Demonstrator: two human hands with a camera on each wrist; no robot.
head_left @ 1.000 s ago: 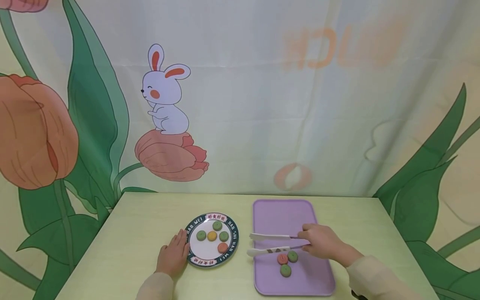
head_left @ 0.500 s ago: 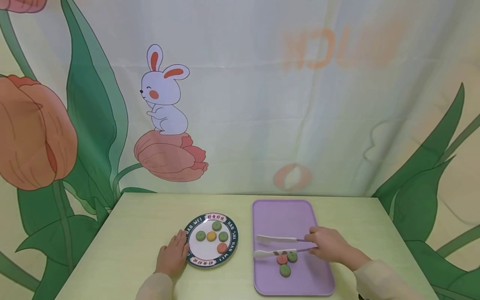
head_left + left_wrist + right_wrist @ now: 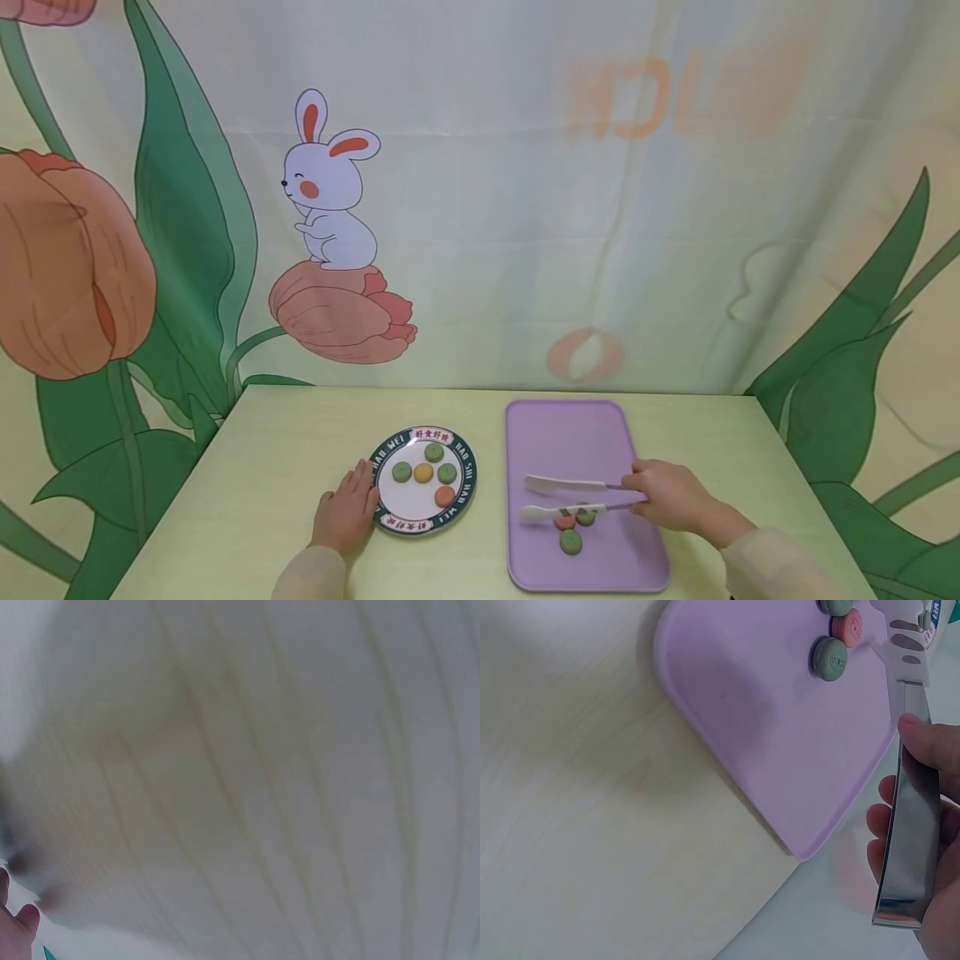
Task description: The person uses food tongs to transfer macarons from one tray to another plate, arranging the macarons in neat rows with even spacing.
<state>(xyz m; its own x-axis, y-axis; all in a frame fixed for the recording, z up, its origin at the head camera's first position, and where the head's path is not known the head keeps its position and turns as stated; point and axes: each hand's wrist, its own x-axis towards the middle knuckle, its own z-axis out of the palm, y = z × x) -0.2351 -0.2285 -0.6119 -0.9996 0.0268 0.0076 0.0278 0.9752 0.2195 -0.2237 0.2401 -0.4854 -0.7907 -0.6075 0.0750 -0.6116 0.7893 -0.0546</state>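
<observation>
My right hand point(image 3: 671, 494) grips a pair of tongs point(image 3: 573, 485) with white ends and a metal handle; their arms are spread apart with nothing between the tips. They hang over the purple tray point(image 3: 570, 433), and the nearer arm overlaps a pink macaron point(image 3: 565, 522) and a green macaron point(image 3: 585, 518) in the head view. Another green macaron point(image 3: 571, 542) lies closer to me, and the right wrist view shows this green macaron point(image 3: 830, 659) beside the pink one. My left hand point(image 3: 345, 508) rests flat, fingers at the left rim of a round plate point(image 3: 397, 507).
On the plate are green macarons point(image 3: 447, 473), a yellow macaron point(image 3: 423, 472) and a pink macaron point(image 3: 445, 497). The light wooden table point(image 3: 300, 425) ends at a printed curtain point(image 3: 480, 250) behind. A strip of table separates plate and tray.
My right hand has drawn the spread tongs to the right, so their tips have come from past the tray's left edge to over the tray. The left hand and plate stay put.
</observation>
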